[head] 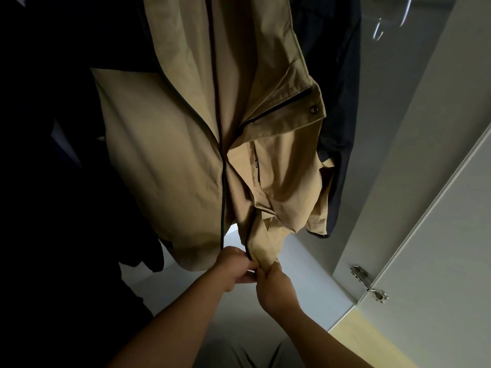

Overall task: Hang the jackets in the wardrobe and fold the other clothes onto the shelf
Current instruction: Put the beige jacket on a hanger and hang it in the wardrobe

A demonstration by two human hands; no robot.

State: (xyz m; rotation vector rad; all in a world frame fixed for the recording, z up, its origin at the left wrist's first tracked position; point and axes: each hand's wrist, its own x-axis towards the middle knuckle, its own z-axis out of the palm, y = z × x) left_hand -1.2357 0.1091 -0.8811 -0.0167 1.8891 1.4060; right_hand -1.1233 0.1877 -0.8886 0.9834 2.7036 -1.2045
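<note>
A metal door hinge (368, 283) sits at lower right, fixed to the pale wardrobe door (435, 235). Beneath it runs a strip of light wooden floor (372, 338) — bare.

Tan jacket (164, 155) cut off at the top edge, hanger unseen; dark garments (39, 155) at left lost in shadow.

a pale grey wardrobe wall (393, 144) runs down the right side, smooth and evenly lit. beside it stands the open wardrobe door (441, 248), the same light grey, fixed by a metal hinge (369, 284) near its lower edge. the wardrobe floor panel (300, 264) is a whitish grey and catches soft light from the right. outside it, a strip of light wooden floor (372, 341) shows at the bottom right. the left side of the interior lies in deep shadow, too dark to make out.
</note>
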